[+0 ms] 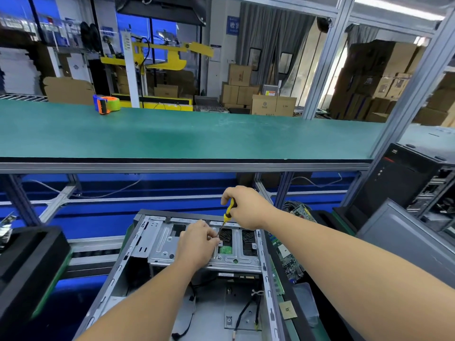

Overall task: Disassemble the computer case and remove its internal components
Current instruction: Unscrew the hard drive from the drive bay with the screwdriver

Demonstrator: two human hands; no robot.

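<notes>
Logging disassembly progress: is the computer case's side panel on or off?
Off. The computer case lies open-side up, with its drive cage and loose cables exposed.

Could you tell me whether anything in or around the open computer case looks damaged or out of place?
Nothing looks damaged. Loose cables lie unplugged on the computer case floor, and bare circuit boards lean beside it, as expected mid-teardown.

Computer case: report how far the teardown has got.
Done: the computer case lies open with no side panel on it, its floor bare but for loose cables.
In hand: the right hand drives a screwdriver into the drive cage; the left hand pinches at its tip.
Left: the cage itself.
</notes>
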